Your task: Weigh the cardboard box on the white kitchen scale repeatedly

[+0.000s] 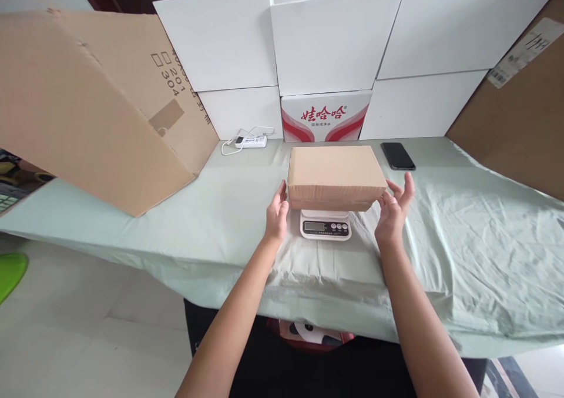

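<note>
A large brown cardboard sheet [88, 104] leaned at far left. The left hand [277, 213] was open, fingers just beside the left end of the brown box [335, 174], holding nothing. The box rested on the kitchen scale [326, 226], centre of the table [484, 239]. The right hand [394, 210] was open beside its right end. A phone [398, 156] lay far right.

Left hand [277, 213], right hand [393, 210], palms facing, open.

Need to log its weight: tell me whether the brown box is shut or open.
Shut: the brown box on the scale shows an unbroken flat top, no flaps raised.
</note>
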The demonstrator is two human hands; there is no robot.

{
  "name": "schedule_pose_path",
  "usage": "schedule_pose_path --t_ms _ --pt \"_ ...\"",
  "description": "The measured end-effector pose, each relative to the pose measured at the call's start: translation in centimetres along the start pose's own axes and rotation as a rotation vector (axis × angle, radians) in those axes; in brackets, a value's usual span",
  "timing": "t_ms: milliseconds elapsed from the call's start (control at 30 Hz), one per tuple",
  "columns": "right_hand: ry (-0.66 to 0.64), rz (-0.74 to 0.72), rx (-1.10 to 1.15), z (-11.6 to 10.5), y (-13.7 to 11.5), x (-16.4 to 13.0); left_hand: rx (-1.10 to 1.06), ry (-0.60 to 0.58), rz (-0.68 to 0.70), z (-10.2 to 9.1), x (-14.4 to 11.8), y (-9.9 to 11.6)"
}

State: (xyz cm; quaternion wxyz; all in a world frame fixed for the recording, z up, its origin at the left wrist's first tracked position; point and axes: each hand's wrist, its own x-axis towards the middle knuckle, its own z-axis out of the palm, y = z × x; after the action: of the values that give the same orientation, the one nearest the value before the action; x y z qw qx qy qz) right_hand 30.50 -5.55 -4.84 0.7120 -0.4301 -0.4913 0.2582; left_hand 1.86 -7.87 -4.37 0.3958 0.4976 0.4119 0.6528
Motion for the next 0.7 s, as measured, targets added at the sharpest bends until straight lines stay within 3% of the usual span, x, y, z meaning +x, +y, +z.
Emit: schedule_pose_path --t_ms 200,500,700 --pt "-0.14 0.028 -0.07 0.2 -0.8 -0.3 0.039 -0.066 0.004 0.2 -0.2 1.3" --pt "-0.142 -0.044 -0.118 0.5 -1.7 -0.6 0.068 -0.062 0.019 0.1 -0.3 1.1" --pt "-0.238 -0.086 -0.153 0.9 -7.1 1.4 0.027 -0.091 0.028 -0.8 1.0 3.0"
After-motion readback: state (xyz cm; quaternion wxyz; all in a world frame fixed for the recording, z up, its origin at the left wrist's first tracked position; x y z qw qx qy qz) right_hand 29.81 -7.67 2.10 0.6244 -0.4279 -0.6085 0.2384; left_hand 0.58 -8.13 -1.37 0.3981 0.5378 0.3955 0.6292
